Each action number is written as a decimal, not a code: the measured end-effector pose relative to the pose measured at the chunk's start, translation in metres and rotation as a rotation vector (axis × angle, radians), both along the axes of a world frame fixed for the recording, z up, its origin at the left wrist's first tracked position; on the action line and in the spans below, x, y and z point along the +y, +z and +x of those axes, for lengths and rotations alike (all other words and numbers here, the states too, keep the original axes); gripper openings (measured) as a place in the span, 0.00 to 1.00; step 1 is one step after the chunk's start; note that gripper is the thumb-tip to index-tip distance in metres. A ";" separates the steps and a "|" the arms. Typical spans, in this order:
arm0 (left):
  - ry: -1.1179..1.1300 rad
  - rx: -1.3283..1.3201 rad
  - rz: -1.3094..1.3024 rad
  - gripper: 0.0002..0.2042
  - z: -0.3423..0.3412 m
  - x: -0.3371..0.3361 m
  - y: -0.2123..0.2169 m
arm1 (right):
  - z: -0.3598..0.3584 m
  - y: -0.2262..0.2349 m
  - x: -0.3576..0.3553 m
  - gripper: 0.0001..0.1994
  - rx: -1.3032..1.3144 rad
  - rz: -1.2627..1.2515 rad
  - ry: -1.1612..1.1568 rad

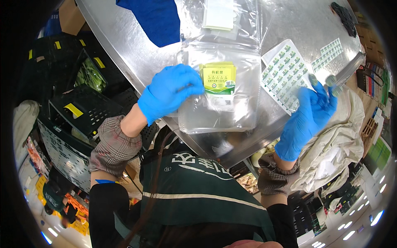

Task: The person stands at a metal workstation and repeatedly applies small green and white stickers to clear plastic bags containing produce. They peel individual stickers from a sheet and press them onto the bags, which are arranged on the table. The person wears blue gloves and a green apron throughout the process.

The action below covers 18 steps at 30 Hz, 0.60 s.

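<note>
My left hand [171, 91], in a blue glove, is closed with its fingers curled. Its fingertips meet the left edge of a yellow-green label card [219, 78]; whether they pinch anything is hidden. That card lies at a stack of clear plastic bags [240, 118] on the metal table. My right hand [307, 118], also gloved in blue, is raised with fingers spread beside a white sheet of small green stickers [285, 74]. Small greenish patches, like stickers, show on its fingertips, slightly blurred.
Blue cloth [155, 20], white cards [218, 15] and a smaller sticker sheet [327, 54] lie on the metal table [111, 31]. Dark crates [68, 136], one with leafy greens [90, 76], stand left. A pale sack [337, 140] bulges at right. Another person [56, 196] is at lower left.
</note>
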<state>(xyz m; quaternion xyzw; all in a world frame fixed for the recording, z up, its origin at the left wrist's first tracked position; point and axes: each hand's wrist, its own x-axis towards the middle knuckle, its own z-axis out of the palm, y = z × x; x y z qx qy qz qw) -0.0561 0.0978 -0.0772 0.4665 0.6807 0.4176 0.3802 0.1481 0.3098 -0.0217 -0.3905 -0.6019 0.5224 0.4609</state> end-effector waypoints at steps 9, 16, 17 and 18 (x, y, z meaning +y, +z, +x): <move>-0.151 0.388 -0.044 0.08 0.018 -0.002 0.020 | -0.023 -0.065 -0.061 0.26 -0.384 0.204 0.424; 0.250 -0.208 -0.094 0.07 0.002 -0.003 0.018 | -0.024 -0.015 -0.032 0.18 -0.104 -0.024 0.096; 0.475 -0.264 -0.148 0.09 -0.002 0.000 0.029 | -0.018 -0.012 -0.031 0.17 -0.218 0.001 0.178; 0.641 -0.307 -0.011 0.09 -0.008 0.001 0.035 | -0.012 -0.010 -0.031 0.16 -0.326 0.024 0.254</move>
